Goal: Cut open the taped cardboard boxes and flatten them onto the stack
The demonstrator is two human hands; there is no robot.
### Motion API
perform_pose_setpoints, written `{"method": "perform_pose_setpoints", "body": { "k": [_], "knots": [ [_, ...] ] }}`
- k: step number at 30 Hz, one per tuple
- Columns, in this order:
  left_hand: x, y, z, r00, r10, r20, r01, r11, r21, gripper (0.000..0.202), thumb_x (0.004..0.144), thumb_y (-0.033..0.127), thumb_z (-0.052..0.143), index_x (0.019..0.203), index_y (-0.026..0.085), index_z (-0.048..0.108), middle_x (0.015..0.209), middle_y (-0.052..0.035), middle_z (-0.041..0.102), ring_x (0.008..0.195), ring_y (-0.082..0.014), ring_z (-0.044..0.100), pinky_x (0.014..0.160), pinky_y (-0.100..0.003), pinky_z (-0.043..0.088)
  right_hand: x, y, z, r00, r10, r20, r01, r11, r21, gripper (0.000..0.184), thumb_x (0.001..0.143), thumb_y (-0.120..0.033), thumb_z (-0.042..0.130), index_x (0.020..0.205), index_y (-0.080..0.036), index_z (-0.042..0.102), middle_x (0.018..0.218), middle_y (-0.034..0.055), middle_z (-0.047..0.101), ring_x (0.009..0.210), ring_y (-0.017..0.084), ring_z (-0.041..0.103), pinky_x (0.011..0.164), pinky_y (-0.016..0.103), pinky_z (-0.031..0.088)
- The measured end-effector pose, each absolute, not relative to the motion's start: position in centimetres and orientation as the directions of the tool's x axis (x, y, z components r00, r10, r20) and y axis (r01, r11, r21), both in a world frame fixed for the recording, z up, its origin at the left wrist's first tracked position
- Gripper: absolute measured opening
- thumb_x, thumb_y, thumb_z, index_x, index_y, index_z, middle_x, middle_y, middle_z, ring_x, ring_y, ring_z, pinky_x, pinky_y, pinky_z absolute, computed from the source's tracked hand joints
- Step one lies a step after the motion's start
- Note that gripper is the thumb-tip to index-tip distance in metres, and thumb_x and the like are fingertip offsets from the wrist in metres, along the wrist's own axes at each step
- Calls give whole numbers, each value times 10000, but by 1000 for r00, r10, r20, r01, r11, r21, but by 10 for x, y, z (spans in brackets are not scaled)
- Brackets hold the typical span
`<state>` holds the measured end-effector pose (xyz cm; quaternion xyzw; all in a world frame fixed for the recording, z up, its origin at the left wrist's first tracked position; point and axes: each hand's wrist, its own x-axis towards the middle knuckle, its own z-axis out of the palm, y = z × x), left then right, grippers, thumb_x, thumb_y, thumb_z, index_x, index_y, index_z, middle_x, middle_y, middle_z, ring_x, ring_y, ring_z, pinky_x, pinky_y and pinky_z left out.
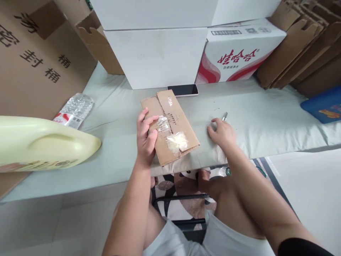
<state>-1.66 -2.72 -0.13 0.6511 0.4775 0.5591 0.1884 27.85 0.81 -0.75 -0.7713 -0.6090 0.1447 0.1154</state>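
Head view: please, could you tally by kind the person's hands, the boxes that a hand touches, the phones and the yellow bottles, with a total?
Hands (left hand, right hand): 2
Touched box: 1
Phone: 1
Yellow bottle: 1
Total: 5

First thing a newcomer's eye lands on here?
Probably the brown carton near the middle, with shiny tape on its face and the left hand at its left edge. Next, the big pale-yellow bottle jutting in from the picture's left. Then the red lettering on the white box at the back, right of centre.
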Motion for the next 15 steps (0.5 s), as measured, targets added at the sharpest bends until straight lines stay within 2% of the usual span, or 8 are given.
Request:
{"method": "perform_pose_setpoints", "body": {
  "k": [4,7,10,12,15],
  "knots": [
    [-17,-27,-1,-81,831,550,400,-478,782,463,1002,594,467,1229,253,680,1589,-111,467,1565,-336,345,1289,-529,319,291,5,-11,331,943,-22,870,-315,-379,626,878,-402,601,1453,-166,533,1311,241,549,1002,345,668,920,519,528],
    [-16,-28,-1,-82,833,547,408,-473,781,463,1003,589,457,1231,252,677,1583,-114,466,1568,-335,336,1296,-530,304,304,7,-17,341,940,-19,866,-322,-381,679,885,-460,555,1476,-128,500,1175,219,635,1031,367,658,941,537,520],
    [-15,-28,-1,-89,839,536,421,-456,784,479,995,611,451,1227,257,674,1576,-113,470,1568,-342,333,1294,-552,302,311,10,-20,259,966,-28,874,-246,-420,667,831,-387,568,1441,-121,530,974,151,710,952,348,660,892,514,533],
    [-13,-28,-1,-97,839,535,418,-453,787,488,992,625,447,1221,260,675,1573,-113,475,1569,-347,334,1292,-567,301,308,9,-17,222,974,-39,838,-211,-503,619,790,-359,592,1368,-138,586,897,105,718,835,295,655,807,453,539],
    [-11,-29,-1,-102,836,539,414,-457,788,493,994,633,443,1219,261,676,1570,-115,482,1565,-349,344,1288,-569,307,295,-1,-3,168,986,15,754,-119,-646,358,837,-389,565,1107,-190,688,781,43,681,701,219,624,686,374,507]
  ]
}}
